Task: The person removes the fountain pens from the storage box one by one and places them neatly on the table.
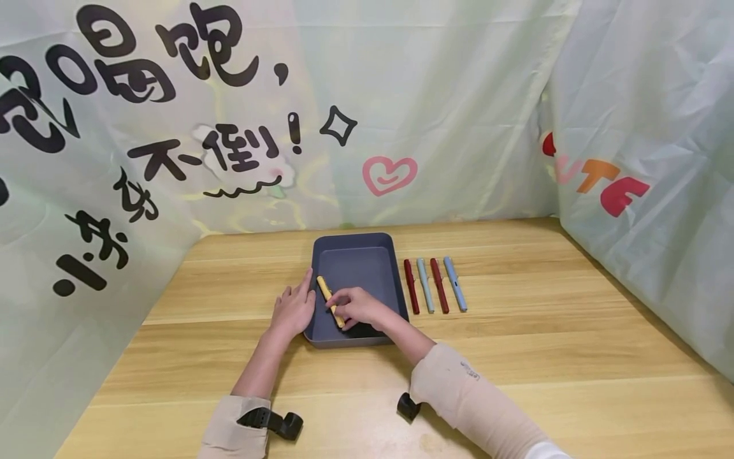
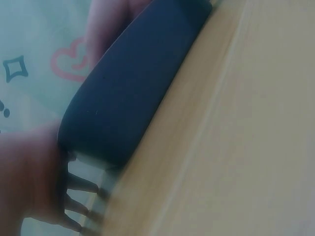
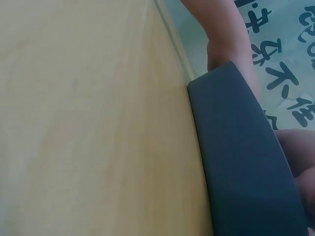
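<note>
A dark grey tray (image 1: 355, 245) sits on the wooden table (image 1: 516, 357). Inside it, near the left wall, lies a yellow pen (image 1: 325, 288). My right hand (image 1: 354, 307) reaches into the tray and pinches the pen's near end. My left hand (image 1: 294, 310) rests with straight fingers against the tray's left rim. The left wrist view shows the tray's outer wall (image 2: 133, 83) with my left hand (image 2: 34, 182) beside it. In the right wrist view the tray wall (image 3: 241, 157) fills the right side, and the pen is hidden.
Right of the tray several pens lie side by side: a dark red pen (image 1: 411, 286), a pale blue pen (image 1: 425, 285), a red pen (image 1: 439, 285) and a blue pen (image 1: 455, 284). Printed sheets (image 1: 229, 115) wall the table behind and on both sides.
</note>
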`<state>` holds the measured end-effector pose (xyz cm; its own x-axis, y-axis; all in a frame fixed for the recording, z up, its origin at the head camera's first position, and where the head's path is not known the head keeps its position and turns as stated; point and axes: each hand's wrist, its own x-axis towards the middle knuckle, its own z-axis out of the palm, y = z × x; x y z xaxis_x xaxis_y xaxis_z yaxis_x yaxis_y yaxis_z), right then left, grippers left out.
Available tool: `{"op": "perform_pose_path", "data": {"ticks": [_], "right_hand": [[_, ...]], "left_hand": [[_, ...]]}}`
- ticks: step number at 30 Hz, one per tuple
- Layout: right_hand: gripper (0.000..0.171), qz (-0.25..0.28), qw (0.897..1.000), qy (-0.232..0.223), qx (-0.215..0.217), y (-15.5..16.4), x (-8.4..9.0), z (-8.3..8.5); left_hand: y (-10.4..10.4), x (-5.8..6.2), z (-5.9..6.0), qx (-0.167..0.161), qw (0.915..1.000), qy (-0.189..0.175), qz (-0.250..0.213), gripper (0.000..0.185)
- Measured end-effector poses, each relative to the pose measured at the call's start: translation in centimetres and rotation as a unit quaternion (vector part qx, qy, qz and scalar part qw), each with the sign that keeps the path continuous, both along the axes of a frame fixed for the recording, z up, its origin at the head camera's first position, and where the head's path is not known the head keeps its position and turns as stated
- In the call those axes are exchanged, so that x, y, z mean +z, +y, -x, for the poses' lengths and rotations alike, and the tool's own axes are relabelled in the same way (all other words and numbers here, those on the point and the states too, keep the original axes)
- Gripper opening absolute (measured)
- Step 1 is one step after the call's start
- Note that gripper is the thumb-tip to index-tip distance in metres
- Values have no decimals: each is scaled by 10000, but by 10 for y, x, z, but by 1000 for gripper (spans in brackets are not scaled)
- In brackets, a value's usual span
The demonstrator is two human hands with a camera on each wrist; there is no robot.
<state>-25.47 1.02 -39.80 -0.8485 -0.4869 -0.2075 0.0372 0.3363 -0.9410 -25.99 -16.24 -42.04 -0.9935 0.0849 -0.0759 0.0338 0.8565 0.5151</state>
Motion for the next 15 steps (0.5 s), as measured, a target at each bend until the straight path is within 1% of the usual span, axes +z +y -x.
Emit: {"op": "perform_pose_path", "data": {"ticks": [10,15], "right_hand": [[28,173,9997,-167,24,3,-1,0],[28,125,9998,-110,-58,7,2,-3]], "left_hand": [[1,1,-1,30,10000,6,6,52],[1,1,-1,60,10000,31,-4,53]]}}
